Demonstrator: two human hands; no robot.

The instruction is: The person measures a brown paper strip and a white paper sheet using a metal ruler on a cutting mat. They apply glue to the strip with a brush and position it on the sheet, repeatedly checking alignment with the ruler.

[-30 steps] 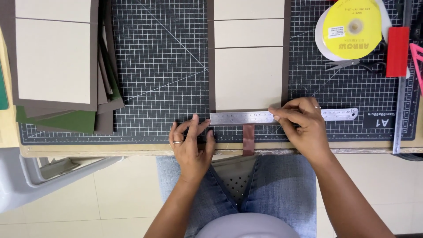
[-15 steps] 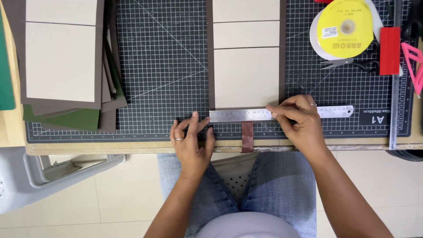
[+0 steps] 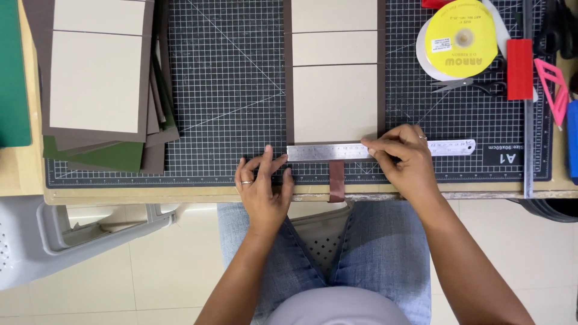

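Observation:
A steel ruler (image 3: 337, 151) lies across the dark cutting mat (image 3: 229, 90) near its front edge, just below a brown sheet carrying three beige boards (image 3: 334, 102). My right hand (image 3: 402, 157) presses and pinches the ruler right of its middle. A brown ribbon strip (image 3: 336, 182) runs from under the ruler and hangs over the table edge. My left hand (image 3: 263, 183) rests on the mat with fingers spread, its fingertips at the ruler's left end, holding nothing I can see.
A stack of brown and green sheets with beige boards (image 3: 96, 78) lies at the left. A yellow ribbon spool (image 3: 462, 39), scissors (image 3: 475, 87), red block (image 3: 519, 69), pink triangle (image 3: 551, 84) and long metal straightedge (image 3: 528, 132) are at the right. A grey plastic stool (image 3: 60, 235) stands below left.
My left hand's fingers have spread and shifted slightly toward the ruler's left end. The right hand and ruler stay in place.

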